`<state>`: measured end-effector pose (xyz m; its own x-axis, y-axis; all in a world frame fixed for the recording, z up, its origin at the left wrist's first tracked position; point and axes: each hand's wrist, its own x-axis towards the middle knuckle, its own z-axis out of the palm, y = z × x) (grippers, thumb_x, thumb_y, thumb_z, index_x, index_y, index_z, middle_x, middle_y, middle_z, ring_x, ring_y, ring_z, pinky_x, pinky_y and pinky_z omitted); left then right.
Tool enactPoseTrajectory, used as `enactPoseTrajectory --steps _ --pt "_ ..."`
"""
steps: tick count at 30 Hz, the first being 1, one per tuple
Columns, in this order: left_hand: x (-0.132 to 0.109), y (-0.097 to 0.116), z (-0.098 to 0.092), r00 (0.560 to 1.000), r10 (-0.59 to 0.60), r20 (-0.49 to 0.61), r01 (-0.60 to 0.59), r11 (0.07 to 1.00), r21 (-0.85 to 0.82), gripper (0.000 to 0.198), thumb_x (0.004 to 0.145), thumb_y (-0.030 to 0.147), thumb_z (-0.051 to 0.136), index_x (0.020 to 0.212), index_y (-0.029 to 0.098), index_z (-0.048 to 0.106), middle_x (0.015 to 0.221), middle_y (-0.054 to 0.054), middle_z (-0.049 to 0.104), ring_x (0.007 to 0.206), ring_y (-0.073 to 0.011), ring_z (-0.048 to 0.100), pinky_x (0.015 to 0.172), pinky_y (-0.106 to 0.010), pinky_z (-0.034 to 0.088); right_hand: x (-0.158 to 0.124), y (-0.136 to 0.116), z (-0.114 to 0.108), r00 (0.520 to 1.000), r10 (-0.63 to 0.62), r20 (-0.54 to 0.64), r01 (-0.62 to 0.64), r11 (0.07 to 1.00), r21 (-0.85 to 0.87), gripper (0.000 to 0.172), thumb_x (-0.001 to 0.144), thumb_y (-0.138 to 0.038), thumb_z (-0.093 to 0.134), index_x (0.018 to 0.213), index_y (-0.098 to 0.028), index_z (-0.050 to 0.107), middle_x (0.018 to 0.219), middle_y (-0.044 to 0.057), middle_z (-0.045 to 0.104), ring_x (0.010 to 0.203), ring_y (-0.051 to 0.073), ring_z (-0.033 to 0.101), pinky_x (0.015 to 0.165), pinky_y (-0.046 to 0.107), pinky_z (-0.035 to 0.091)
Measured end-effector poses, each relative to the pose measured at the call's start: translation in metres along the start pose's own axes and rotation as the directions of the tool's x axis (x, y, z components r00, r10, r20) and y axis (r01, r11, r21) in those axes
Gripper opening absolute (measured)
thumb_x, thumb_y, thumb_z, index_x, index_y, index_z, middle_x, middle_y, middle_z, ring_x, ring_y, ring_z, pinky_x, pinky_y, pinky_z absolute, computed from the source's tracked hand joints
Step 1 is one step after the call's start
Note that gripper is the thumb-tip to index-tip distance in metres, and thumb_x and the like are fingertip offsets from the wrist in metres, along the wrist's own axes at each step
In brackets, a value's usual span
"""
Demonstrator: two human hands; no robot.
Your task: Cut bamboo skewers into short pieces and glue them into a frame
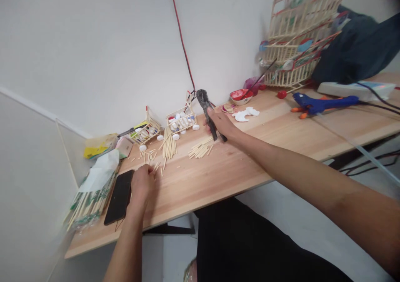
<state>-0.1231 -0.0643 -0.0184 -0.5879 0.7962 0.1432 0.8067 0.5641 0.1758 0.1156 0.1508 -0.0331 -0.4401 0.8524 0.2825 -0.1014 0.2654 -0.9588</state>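
From where I stand, the cut sticks lie between the two hands on the wooden table (193, 182). The left hand (143, 183) is low, its fingers curled in at a few loose stick pieces (156, 165); whether it pinches one, I cannot tell. The right hand (221, 122) has its fingers wrapped around the handles of dark pliers (204, 103), whose head points away toward the wall and whose handles run back toward the person. A short pile of sticks (200, 149) lies just on the near-left side of those handles, so the right hand is the closer one to it. The longer bundle of sticks (169, 143) points from the person toward the wall, its near ends just beyond and to the right of the left fingertips. Behind stand two little stick carts, the left cart (146, 134) with pale pieces inside, the right cart (181, 121) holding mostly white bits and a red one (too small to name from here). Beyond the pliers, a bowl (241, 101) holds something red.
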Motion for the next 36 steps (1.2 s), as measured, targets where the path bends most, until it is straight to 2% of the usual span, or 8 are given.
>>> enactPoseTrajectory --steps 3,6,9,13,16,18,29,36 --pt "-0.003 -0.001 -0.001 0.994 -0.098 -0.04 0.073 0.908 -0.412 0.008 0.072 0.023 0.059 0.067 0.017 0.059 0.062 -0.004 0.061 0.062 -0.0175 0.056 0.056 -0.025 0.036 0.001 0.0 0.001 1.0 -0.005 0.0 0.005 0.999 0.035 0.069 0.08 -0.076 0.036 0.07 -0.013 0.063 0.055 0.005 0.059 0.047 0.011 0.055 0.044 0.021 0.043" --pt "-0.007 0.011 -0.004 0.981 -0.105 0.166 0.195 0.418 -0.887 0.015 0.066 0.022 0.07 0.071 0.014 0.059 0.064 -0.003 0.064 0.056 -0.0119 0.055 0.052 -0.021 0.041 -0.001 -0.005 0.005 0.998 -0.016 0.06 0.01 0.995 0.101 0.064 0.08 -0.073 0.043 0.072 -0.013 0.064 0.056 0.004 0.058 0.048 0.011 0.054 0.045 0.02 0.043" --pt "-0.015 0.039 -0.004 0.946 0.003 0.324 0.324 -0.003 -0.946 0.016 0.064 0.009 0.073 0.074 0.012 0.062 0.067 -0.005 0.067 0.058 -0.0094 0.059 0.052 -0.016 0.046 -0.008 -0.013 0.011 0.977 -0.039 0.209 0.003 0.985 0.17 0.057 0.08 -0.066 0.053 0.083 -0.011 0.066 0.059 0.002 0.056 0.051 0.01 0.053 0.048 0.02 0.043" --pt "-0.028 0.085 0.001 0.9 0.057 0.433 0.435 -0.214 -0.875 0.015 0.076 -0.003 0.058 0.076 0.01 0.063 0.068 -0.008 0.069 0.055 -0.0072 0.061 0.053 -0.013 0.05 -0.019 -0.022 0.021 0.891 -0.059 0.451 -0.041 0.977 0.209 0.051 0.081 -0.057 0.058 0.1 -0.01 0.066 0.064 0.0 0.056 0.057 0.01 0.053 0.054 0.022 0.045" --pt "-0.033 0.11 0.003 0.881 0.094 0.463 0.471 -0.261 -0.843 0.022 0.08 -0.006 0.05 0.078 0.01 0.065 0.072 -0.009 0.071 0.055 -0.007 0.062 0.053 -0.012 0.052 -0.025 -0.025 0.026 0.809 -0.093 0.581 -0.021 0.982 0.187 0.046 0.081 -0.051 0.06 0.105 -0.012 0.064 0.069 0.0 0.059 0.061 0.01 0.055 0.056 0.022 0.046" --pt "-0.033 0.12 0.003 0.876 0.093 0.473 0.48 -0.257 -0.839 0.024 0.082 -0.008 0.048 0.08 0.008 0.066 0.074 -0.01 0.072 0.057 -0.0074 0.064 0.054 -0.012 0.053 -0.027 -0.024 0.027 0.796 -0.091 0.599 -0.007 0.987 0.159 0.043 0.08 -0.048 0.063 0.103 -0.012 0.063 0.073 0.001 0.061 0.063 0.011 0.058 0.056 0.022 0.047" --pt "-0.037 0.122 0.013 0.868 0.031 0.496 0.482 -0.298 -0.824 0.024 0.081 -0.01 0.049 0.075 0.004 0.067 0.074 -0.013 0.073 0.07 -0.0143 0.072 0.068 -0.017 0.058 -0.023 -0.021 0.029 0.903 -0.131 0.409 0.212 0.964 -0.16 0.029 0.079 -0.04 0.059 0.084 -0.012 0.062 0.071 0.001 0.061 0.07 0.013 0.057 0.064 0.023 0.043" --pt "-0.038 0.111 0.011 0.872 0.046 0.488 0.476 -0.318 -0.82 0.026 0.08 -0.011 0.046 0.085 0.002 0.068 0.087 -0.017 0.074 0.084 -0.0183 0.072 0.081 -0.023 0.057 -0.021 -0.015 0.029 0.893 -0.155 0.423 0.275 0.931 -0.241 0.024 0.079 -0.035 0.058 0.084 -0.013 0.064 0.075 0.002 0.066 0.074 0.014 0.06 0.067 0.023 0.042"
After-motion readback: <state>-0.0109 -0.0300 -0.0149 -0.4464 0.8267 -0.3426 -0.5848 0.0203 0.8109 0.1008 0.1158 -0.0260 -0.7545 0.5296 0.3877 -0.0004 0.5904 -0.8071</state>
